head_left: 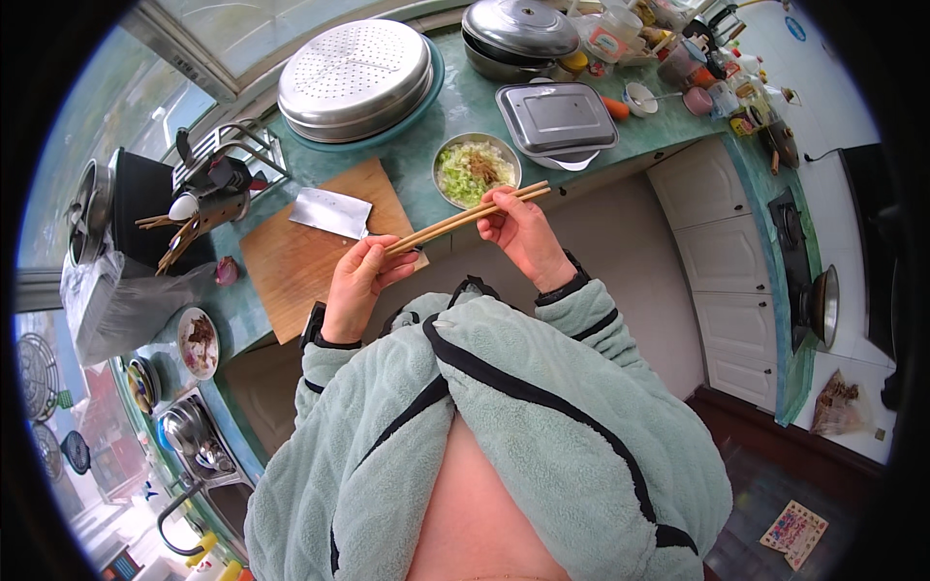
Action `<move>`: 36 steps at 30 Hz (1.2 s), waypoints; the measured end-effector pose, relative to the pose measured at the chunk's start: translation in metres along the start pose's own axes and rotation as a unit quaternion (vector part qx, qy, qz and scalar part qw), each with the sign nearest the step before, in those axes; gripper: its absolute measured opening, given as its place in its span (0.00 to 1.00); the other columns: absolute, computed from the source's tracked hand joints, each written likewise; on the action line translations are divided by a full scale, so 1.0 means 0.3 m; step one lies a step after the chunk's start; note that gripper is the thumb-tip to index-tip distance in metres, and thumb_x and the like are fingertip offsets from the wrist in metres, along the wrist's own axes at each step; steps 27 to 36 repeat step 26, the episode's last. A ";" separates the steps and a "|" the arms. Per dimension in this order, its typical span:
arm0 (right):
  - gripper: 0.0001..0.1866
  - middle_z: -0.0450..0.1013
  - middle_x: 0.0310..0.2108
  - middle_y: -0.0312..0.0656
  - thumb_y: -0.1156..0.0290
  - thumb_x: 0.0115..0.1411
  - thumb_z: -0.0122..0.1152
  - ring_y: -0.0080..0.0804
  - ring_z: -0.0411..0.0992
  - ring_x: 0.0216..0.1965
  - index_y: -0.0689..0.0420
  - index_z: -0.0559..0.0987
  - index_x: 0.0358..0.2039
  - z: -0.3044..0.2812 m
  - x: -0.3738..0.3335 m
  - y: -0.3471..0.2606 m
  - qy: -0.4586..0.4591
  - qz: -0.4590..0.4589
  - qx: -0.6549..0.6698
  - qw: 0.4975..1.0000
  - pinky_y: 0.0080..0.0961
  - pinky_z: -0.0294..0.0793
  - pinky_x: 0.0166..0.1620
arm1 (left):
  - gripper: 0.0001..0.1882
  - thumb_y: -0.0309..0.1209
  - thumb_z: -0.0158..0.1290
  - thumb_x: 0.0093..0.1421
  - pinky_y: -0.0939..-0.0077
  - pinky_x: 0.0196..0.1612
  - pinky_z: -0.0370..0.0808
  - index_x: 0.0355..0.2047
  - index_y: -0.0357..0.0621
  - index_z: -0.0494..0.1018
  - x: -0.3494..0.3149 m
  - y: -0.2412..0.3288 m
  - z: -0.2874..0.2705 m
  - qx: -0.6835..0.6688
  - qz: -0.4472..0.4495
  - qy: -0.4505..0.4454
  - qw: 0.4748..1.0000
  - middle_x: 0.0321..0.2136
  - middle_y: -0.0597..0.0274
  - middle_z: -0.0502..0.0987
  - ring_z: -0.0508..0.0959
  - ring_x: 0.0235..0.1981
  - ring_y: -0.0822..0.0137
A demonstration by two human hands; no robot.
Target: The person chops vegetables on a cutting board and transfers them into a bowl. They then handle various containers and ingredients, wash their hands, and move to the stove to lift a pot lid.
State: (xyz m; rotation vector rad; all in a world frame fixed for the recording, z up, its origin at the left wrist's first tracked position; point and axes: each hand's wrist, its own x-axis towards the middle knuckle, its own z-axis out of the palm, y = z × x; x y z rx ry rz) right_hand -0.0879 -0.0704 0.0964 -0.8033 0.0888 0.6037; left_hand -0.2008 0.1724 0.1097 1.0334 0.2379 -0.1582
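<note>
Both my hands grip one pair of wooden chopsticks (455, 222), held level in front of my body. My left hand (358, 281) pinches the lower left end, close to the near edge of the cutting board (281, 266). Around the upper right end, the fingers of my right hand (523, 237) are closed. Just beyond the chopsticks stands a bowl (518, 172) of chopped pale green vegetable with a brown seasoning heaped on top. A cleaver (331, 211) lies flat on the board, its handle end partly behind my left hand.
Stacked steamer trays (356, 77) stand at the back, beside a lidded metal box (557, 116) and a lidded pan (518, 34). At left are a utensil holder (218, 198), a plate of scraps (199, 344) and a sink (231, 504). A wok (825, 308) sits far right.
</note>
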 end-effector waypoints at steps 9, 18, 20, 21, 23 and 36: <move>0.14 0.72 0.31 0.37 0.61 0.67 0.46 0.27 0.72 0.29 0.58 0.74 0.37 -0.035 -0.079 0.002 -0.016 0.006 -0.085 0.996 0.22 0.71 0.32 | 0.10 0.32 0.44 0.68 0.84 0.33 0.71 0.41 0.38 0.71 0.014 -0.086 -0.041 0.083 -0.017 0.029 0.996 0.28 0.63 0.76 0.74 0.27 0.75; 0.18 0.74 0.33 0.41 0.57 0.68 0.47 0.28 0.75 0.31 0.61 0.75 0.39 -0.148 -0.123 -0.046 0.075 -0.078 -0.094 0.990 0.22 0.77 0.35 | 0.18 0.33 0.51 0.62 0.75 0.28 0.72 0.53 0.50 0.68 0.134 -0.331 -0.248 0.398 0.035 0.137 0.906 0.24 0.60 0.77 0.75 0.24 0.70; 0.17 0.74 0.34 0.41 0.59 0.68 0.48 0.28 0.75 0.33 0.61 0.75 0.39 -0.169 -0.136 -0.061 0.106 -0.115 -0.091 0.983 0.21 0.77 0.36 | 0.21 0.34 0.53 0.60 0.66 0.30 0.73 0.55 0.54 0.67 0.153 -0.363 -0.286 0.512 0.083 0.135 0.844 0.25 0.54 0.78 0.77 0.26 0.60; 0.16 0.74 0.34 0.41 0.60 0.68 0.49 0.28 0.75 0.34 0.61 0.74 0.40 -0.176 -0.144 -0.069 0.115 -0.129 -0.097 0.980 0.21 0.77 0.37 | 0.22 0.35 0.54 0.59 0.62 0.31 0.73 0.55 0.54 0.67 0.165 -0.374 -0.297 0.549 0.092 0.132 0.820 0.25 0.51 0.78 0.78 0.28 0.55; 0.15 0.74 0.35 0.42 0.61 0.68 0.49 0.28 0.75 0.35 0.61 0.74 0.41 -0.181 -0.152 -0.071 0.129 -0.143 -0.110 0.975 0.21 0.77 0.39 | 0.24 0.37 0.55 0.58 0.56 0.33 0.73 0.55 0.55 0.67 0.184 -0.385 -0.305 0.601 0.096 0.116 0.785 0.27 0.48 0.78 0.78 0.31 0.48; 0.15 0.74 0.37 0.43 0.61 0.67 0.50 0.30 0.75 0.37 0.61 0.74 0.43 -0.180 -0.163 -0.054 0.135 -0.141 -0.124 0.973 0.22 0.78 0.42 | 0.25 0.39 0.56 0.57 0.52 0.35 0.73 0.55 0.56 0.67 0.209 -0.392 -0.292 0.633 0.088 0.085 0.765 0.29 0.45 0.79 0.78 0.33 0.43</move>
